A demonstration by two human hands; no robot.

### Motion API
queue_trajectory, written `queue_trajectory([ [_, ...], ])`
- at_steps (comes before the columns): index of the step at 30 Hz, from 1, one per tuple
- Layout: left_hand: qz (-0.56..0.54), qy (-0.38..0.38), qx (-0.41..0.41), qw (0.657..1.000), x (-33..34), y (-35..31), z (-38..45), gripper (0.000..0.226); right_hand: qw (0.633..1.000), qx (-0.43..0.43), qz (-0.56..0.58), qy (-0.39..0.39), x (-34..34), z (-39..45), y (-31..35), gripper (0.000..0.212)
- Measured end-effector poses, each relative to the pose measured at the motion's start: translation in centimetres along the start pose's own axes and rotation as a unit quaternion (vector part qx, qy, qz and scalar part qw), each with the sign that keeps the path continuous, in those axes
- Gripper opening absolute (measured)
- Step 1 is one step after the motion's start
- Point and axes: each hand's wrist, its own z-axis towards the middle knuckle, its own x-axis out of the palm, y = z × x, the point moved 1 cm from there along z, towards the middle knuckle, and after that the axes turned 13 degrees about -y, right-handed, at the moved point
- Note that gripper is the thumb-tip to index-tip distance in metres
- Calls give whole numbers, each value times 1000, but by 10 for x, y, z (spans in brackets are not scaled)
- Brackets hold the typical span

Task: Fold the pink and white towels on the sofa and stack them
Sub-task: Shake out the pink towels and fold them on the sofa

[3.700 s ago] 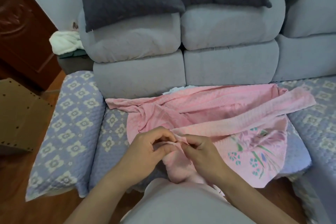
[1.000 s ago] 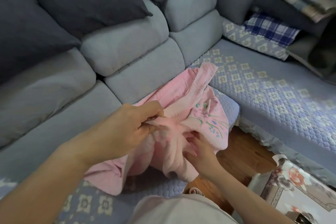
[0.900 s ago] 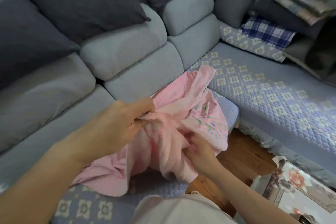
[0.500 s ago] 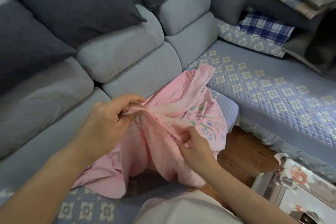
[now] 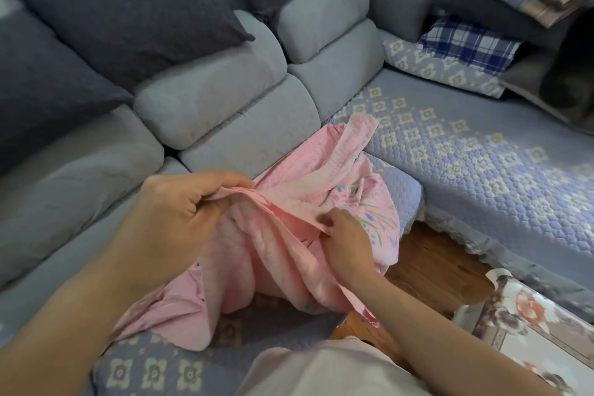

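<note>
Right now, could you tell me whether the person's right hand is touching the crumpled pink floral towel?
Touching: the head view shows the right hand pinching a raised edge of the pink floral towel.

Left hand [image 5: 175, 212] and right hand [image 5: 345, 235] pinch the pink towel [image 5: 273, 254] edge above the sofa [image 5: 225, 112]

There is one view only, from the person's head, looking forward and steeply down, tilted toward the right. It sits close above the hands: the left hand [image 5: 180, 212] fills the lower left, the right hand [image 5: 345, 235] lies lower centre. Beyond the fingers [image 5: 225, 178] the view reaches the sofa [image 5: 225, 90] back; right of them, the floor [image 5: 430, 267]. No second view shares the scene.
</note>
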Motion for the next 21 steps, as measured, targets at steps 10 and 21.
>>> queue_trajectory([
  [10,-38,-22,-116,992,0,8,19,32,910,-397,-28,-116,-74,0,-73,65],
  [21,-62,-39,-74,995,15,-24,33,30,942,-316,-87,66,-37,-4,-86,38],
])
